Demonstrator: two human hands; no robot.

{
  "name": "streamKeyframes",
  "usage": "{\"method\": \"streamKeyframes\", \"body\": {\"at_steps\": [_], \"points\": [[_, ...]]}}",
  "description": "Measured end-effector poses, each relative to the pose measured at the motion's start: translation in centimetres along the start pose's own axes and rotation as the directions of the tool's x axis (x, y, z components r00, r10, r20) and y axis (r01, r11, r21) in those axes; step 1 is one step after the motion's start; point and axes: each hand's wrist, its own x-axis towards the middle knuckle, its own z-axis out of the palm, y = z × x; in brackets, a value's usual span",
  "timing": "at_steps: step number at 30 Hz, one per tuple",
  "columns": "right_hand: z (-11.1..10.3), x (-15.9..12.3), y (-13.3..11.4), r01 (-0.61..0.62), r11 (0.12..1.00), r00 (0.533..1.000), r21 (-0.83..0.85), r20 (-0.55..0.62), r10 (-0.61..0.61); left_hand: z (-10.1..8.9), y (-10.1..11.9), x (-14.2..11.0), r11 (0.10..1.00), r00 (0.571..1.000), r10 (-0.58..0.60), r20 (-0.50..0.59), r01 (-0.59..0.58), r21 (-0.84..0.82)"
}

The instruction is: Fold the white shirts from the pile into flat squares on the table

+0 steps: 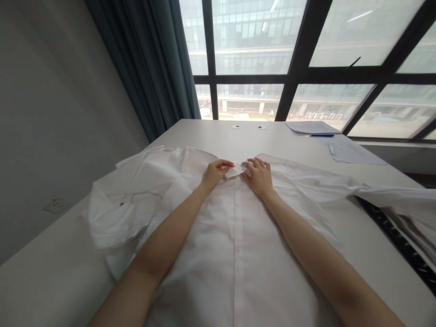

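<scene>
A white button-up shirt [235,245] lies spread on a white table [51,272], its button placket running toward me down the middle. My left hand [216,172] pinches the left side of the collar [235,170] at the far end of the shirt. Just to the right of it, my right hand [259,175] curls its fingers round the other side of the collar. The hands are almost touching. One sleeve is crumpled at the left [126,209]; the other stretches off to the right [391,193].
Papers [344,150] and a blue pen [322,135] lie at the table's far right. Two small round discs [248,127] sit near the far edge. A window and a dark curtain [153,68] stand behind; a black grille [398,236] runs along the right.
</scene>
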Motion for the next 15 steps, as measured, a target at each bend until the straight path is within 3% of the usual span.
{"method": "streamKeyframes", "body": {"at_steps": [6,12,15], "points": [[-0.5,0.1,0.4,-0.026,0.995,0.999,0.096,-0.016,0.028,-0.3,-0.1,0.0,0.999,1.0,-0.009,0.003,0.009,-0.04],[1.2,0.0,2.0,-0.255,0.942,0.956,0.218,-0.086,0.279,-0.2,-0.6,0.2,0.998,0.999,-0.014,-0.04,0.016,0.054],[1.7,0.1,2.7,-0.297,0.905,0.931,0.303,-0.117,0.345,0.0,-0.8,0.2,0.994,0.999,-0.019,-0.043,0.023,0.109]]}}
